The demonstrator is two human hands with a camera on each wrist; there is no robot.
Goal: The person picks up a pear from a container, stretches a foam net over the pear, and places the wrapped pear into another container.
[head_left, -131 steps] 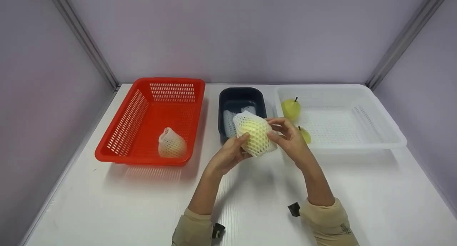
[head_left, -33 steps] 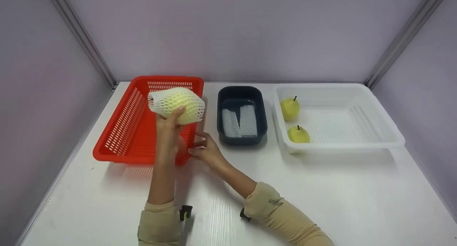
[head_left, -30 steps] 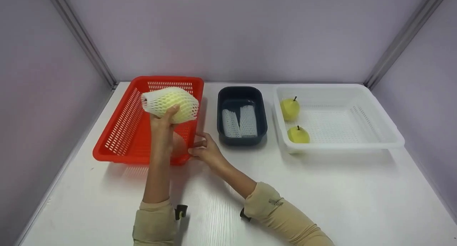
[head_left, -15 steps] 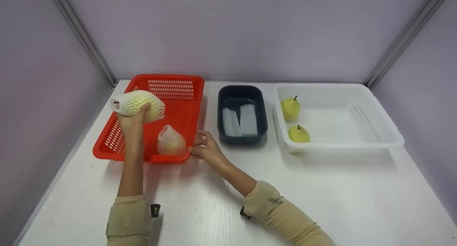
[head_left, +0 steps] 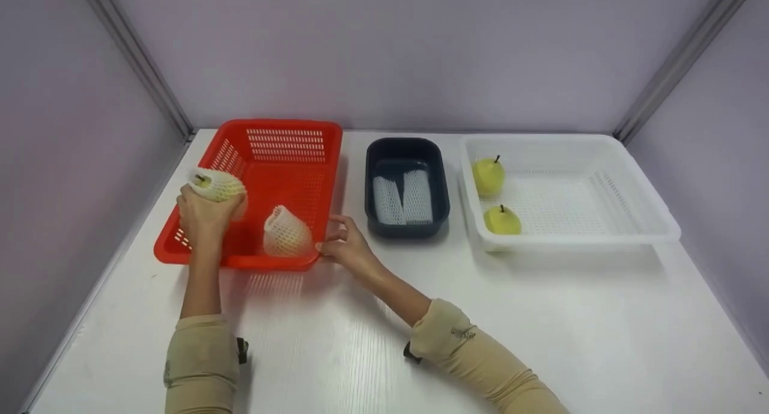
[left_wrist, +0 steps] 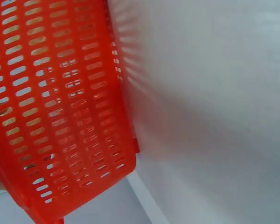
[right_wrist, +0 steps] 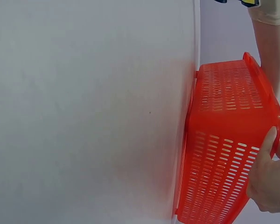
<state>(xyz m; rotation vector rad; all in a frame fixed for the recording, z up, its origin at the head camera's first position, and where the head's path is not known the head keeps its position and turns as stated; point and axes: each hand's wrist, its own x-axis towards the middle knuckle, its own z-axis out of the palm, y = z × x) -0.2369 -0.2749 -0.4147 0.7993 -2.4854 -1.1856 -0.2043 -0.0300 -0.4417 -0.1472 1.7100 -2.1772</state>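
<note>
My left hand grips a pear in a white foam net, low inside the left end of the red basket. The pear's stem pokes out of the net's open end. A second netted pear lies in the basket's near right corner. My right hand holds the basket's right rim near that corner; in the right wrist view its thumb lies at the rim. Slotted basket wall fills the left of the left wrist view, hiding the left hand's grip.
A dark blue bin with two flat foam nets stands mid-table. To its right, a white basket holds two bare pears along its left side. Grey partition walls enclose the back and sides.
After both hands held the netted pear mid-table, the left hand carried it left and lowered it into the red basket. The right hand moved to that basket's right rim and stays there.
</note>
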